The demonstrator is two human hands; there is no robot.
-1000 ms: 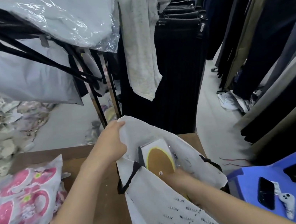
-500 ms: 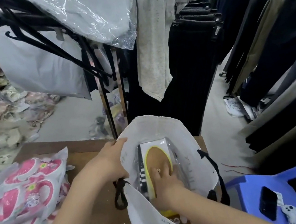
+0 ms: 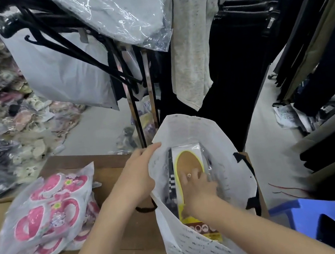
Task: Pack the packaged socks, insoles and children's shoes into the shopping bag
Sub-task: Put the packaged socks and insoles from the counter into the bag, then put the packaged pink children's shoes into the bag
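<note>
Now deeper in than a second ago: the flat clear-wrapped pack of brown, yellow-rimmed insoles, then poking up at the mouth of the white printed shopping bag with black handles, at this point laid down inside it. Right hand down in the bag too, fingers straight and a little spread, pressing flat on the pack, not pinching it; small ring on one of them. Left hand as before at the bag's near-left rim, fingers curled over the edge and gripping it to hold the mouth wide. Bag itself standing at the far right corner of the brown wooden tabletop.

Meaning for the task, by judgement: insoles as good as packed, needing only the hand out again. Just beside them, against the bag's left wall, a dark black-and-white patterned packet, probably the socks, so likely packed as well. Not yet packed: the pink-and-white children's shoes in translucent plastic bags, heaped by the left edge of the tabletop, well apart from the shopping bag.

Counted: one shopping bag; one insole pack; one patterned packet; shoe bags at least two, stacked, exact number impossible to tell; several pink shoes through the plastic, too overlapped to count.
</note>
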